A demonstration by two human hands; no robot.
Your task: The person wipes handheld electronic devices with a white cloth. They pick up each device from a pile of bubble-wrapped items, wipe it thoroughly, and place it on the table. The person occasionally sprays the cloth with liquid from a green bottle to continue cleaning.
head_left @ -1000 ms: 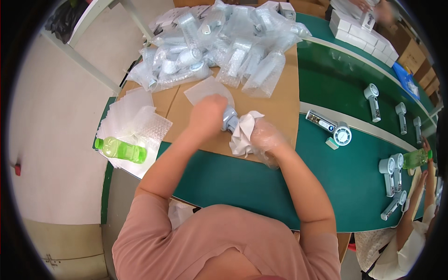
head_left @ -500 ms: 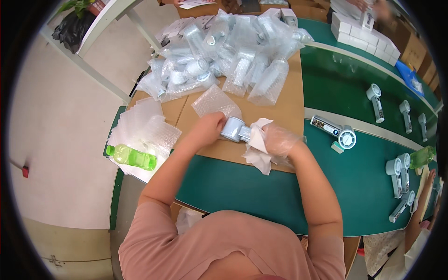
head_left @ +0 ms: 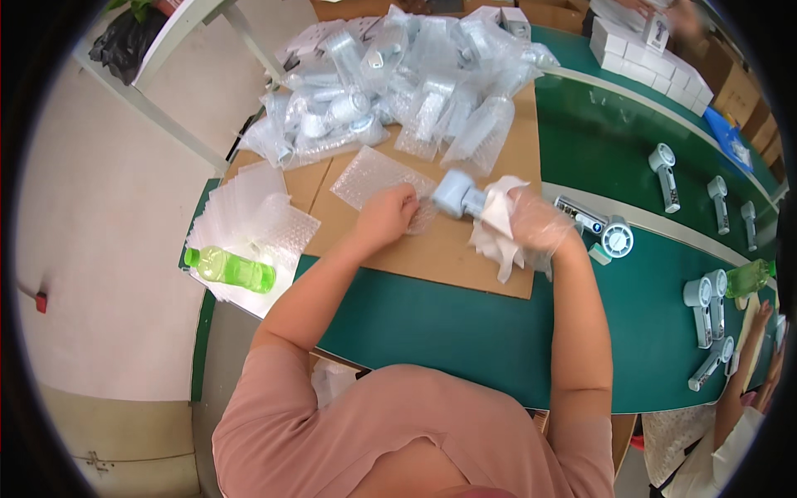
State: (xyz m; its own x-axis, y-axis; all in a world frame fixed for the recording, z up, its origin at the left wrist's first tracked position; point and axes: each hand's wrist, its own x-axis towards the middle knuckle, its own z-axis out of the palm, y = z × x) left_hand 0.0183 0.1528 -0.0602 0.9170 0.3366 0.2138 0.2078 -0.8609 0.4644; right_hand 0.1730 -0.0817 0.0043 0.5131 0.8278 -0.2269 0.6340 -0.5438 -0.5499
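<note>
My left hand (head_left: 388,216) is closed on the edge of a clear bubble-wrap bag (head_left: 371,180), which lies on the cardboard. My right hand (head_left: 538,221), in a clear plastic glove, grips a pale blue handheld fan (head_left: 452,193) by its handle through a white cloth (head_left: 498,226). The fan's round head points toward my left hand and looks a little blurred. Cloth and fingers hide most of the handle. Beyond my right hand lies another handheld fan (head_left: 616,238) on the green table.
A heap of bubble-wrapped fans (head_left: 398,91) covers the far cardboard (head_left: 349,241). On the left, a green bottle (head_left: 237,270) rests on stacked bubble-wrap bags (head_left: 249,207). Several fans stand or lie at right, near a co-worker's arm (head_left: 747,349). White boxes (head_left: 647,66) are stacked far right.
My right hand has moved right and away from me with the fan and cloth, widening its gap from my left hand. My left hand has shifted slightly right, still on the bag.
</note>
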